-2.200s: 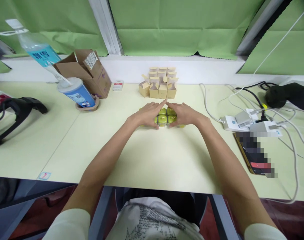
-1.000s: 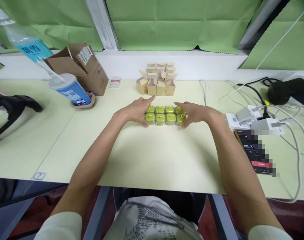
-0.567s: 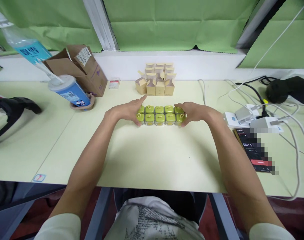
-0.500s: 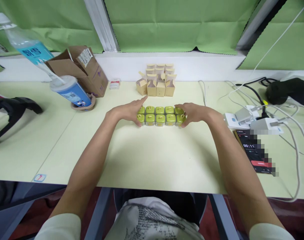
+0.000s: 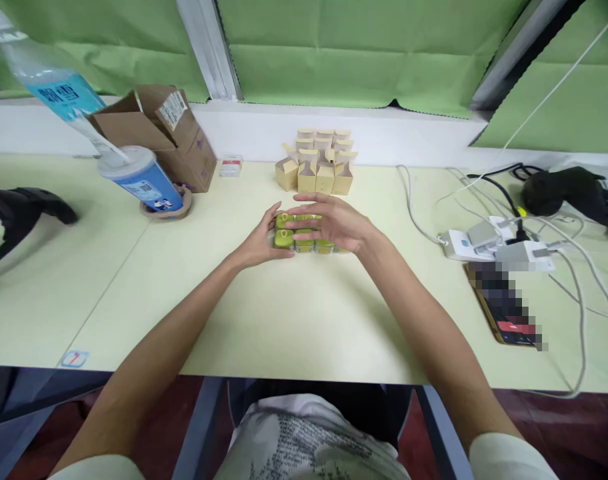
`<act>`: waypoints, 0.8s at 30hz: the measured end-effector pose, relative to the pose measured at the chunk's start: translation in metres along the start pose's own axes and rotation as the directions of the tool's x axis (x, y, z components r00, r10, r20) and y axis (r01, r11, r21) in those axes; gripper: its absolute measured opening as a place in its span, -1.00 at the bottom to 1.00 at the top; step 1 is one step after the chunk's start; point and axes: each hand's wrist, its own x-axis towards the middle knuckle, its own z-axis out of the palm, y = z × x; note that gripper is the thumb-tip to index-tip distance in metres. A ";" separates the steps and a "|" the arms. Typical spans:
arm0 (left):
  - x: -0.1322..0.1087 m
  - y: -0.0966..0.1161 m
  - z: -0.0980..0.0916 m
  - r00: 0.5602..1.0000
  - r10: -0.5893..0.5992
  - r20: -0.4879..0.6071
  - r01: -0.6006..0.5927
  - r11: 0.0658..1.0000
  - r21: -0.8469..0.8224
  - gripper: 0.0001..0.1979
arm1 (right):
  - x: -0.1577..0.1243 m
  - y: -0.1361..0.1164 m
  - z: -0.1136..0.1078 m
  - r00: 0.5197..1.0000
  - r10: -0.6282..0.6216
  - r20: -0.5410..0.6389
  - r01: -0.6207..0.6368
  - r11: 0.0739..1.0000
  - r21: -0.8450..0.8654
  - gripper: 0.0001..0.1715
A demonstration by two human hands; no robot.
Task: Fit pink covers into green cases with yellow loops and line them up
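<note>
Small clear square jars with green lids (image 5: 284, 239) stand in two rows at the middle of the table. My left hand (image 5: 258, 243) is at their left end, thumb along the near side and fingers at the far side, spread apart. Above the middle and right of the rows, my right hand (image 5: 343, 225) reaches leftward with fingers stretched and apart. It hides many of the lids; whether it touches any of them I cannot tell. Some lids carry a small yellowish loop.
Behind the jars stand several open small cardboard boxes (image 5: 325, 179). To the left are a brown carton (image 5: 197, 157), a blue tub (image 5: 147, 183) and a tilted bottle (image 5: 67, 97). Chargers with cables (image 5: 521, 257) and a phone (image 5: 501, 307) lie at the right.
My right hand has left the right end of the rows and swung left over the jars. My left hand stays by the left end, its thumb now along the near side.
</note>
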 end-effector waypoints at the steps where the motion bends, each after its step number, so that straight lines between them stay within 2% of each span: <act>1: 0.000 -0.001 0.000 1.000 0.007 -0.005 -0.007 1.000 -0.004 0.48 | 0.007 0.003 0.007 1.000 0.014 -0.008 -0.013 1.000 0.019 -0.58; 6: 0.001 -0.002 -0.003 1.000 0.020 -0.012 -0.021 1.000 -0.010 0.50 | 0.026 0.007 0.021 0.996 0.092 -0.019 -0.092 0.995 -0.030 -0.56; 11: 0.002 -0.007 -0.002 1.000 0.026 -0.009 -0.026 1.000 -0.003 0.51 | 0.034 0.011 0.025 0.980 0.073 -0.187 -0.084 0.995 -0.053 -0.55; 20: 0.001 -0.003 -0.002 0.999 0.048 -0.015 -0.047 0.999 0.011 0.51 | 0.042 0.016 0.029 0.973 0.042 -0.226 -0.058 0.996 -0.064 -0.56; 22: 0.001 0.001 -0.001 0.999 0.029 -0.019 -0.029 0.999 0.016 0.49 | 0.044 0.019 0.030 0.979 0.071 -0.193 -0.085 0.995 -0.061 -0.65; 24: 0.000 0.002 -0.001 1.000 0.007 -0.024 -0.007 1.000 0.007 0.49 | 0.046 0.023 0.032 0.985 0.101 -0.142 -0.109 0.993 -0.051 -0.83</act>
